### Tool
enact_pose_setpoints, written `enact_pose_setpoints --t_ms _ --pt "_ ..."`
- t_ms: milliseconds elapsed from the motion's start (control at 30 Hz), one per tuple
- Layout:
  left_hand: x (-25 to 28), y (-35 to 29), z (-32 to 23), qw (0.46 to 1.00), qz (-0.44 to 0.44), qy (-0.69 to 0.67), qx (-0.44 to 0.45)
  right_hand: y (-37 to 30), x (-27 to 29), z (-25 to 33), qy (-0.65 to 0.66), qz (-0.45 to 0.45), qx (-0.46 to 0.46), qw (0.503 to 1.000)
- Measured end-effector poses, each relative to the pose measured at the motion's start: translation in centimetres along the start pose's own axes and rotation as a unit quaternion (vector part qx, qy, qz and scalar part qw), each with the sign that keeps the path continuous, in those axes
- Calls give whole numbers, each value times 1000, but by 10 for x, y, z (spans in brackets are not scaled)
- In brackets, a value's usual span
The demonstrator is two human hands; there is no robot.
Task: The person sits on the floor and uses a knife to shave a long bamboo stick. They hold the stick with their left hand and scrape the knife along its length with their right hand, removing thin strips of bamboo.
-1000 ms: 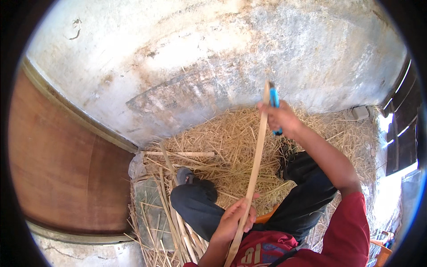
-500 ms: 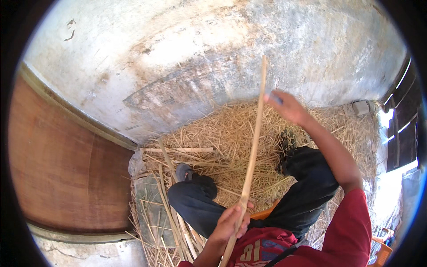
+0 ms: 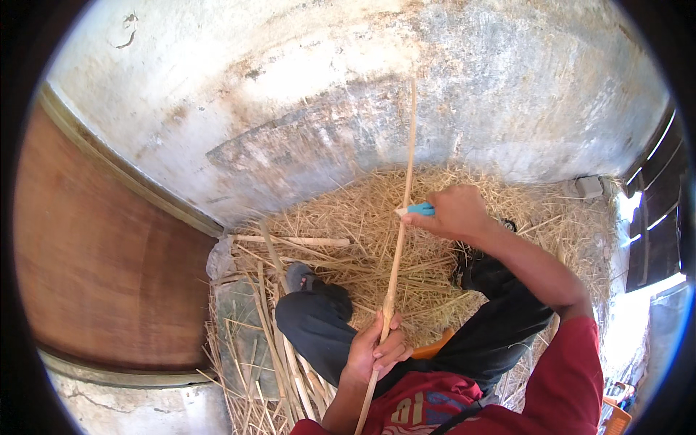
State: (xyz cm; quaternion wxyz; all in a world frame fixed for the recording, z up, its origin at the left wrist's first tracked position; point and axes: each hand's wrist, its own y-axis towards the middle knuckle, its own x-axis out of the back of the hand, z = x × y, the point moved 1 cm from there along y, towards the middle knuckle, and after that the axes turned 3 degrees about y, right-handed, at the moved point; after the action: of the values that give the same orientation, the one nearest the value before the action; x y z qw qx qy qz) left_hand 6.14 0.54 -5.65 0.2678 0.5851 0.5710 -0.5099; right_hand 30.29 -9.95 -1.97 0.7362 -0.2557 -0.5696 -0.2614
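My left hand (image 3: 377, 346) is closed round the lower part of a long pale stick (image 3: 394, 272), which looks like bamboo. The stick rises from my lap, away from me and nearly upright in the picture, its thin tip in front of the wall. In my right fist (image 3: 457, 212) is a small knife (image 3: 420, 209) with a bright blue handle. Its pale end meets the stick about midway along, and my thumb lies close by. The blade's edge is too small to make out.
A thick layer of shavings (image 3: 341, 203) covers the ground between my legs and the stained wall (image 3: 326, 116). More long sticks (image 3: 286, 355) lie beside my left leg. A brown wooden panel (image 3: 109, 268) stands at the left, and a grey block (image 3: 589, 187) at the far right.
My right hand has come lower and slightly left, bringing the knife against the stick. The stick stands a little straighter and looks thinner, as if turned. My left hand keeps its hold.
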Motion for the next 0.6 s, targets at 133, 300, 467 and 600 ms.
enact_pose_setpoints --t_ms 133,300,467,600 --pt "-1 0 -2 998 -41 49 -3 -27 -20 18 -4 -2 103 995" --pt "-10 -5 -11 962 -134 232 -48 -12 -15 12 12 -64 129 989" --pt "-16 -12 -8 953 -161 250 -54 15 -18 -2 7 -105 61 993" --pt "-15 -36 16 979 -116 167 36 24 -15 -36 31 -42 -71 996"
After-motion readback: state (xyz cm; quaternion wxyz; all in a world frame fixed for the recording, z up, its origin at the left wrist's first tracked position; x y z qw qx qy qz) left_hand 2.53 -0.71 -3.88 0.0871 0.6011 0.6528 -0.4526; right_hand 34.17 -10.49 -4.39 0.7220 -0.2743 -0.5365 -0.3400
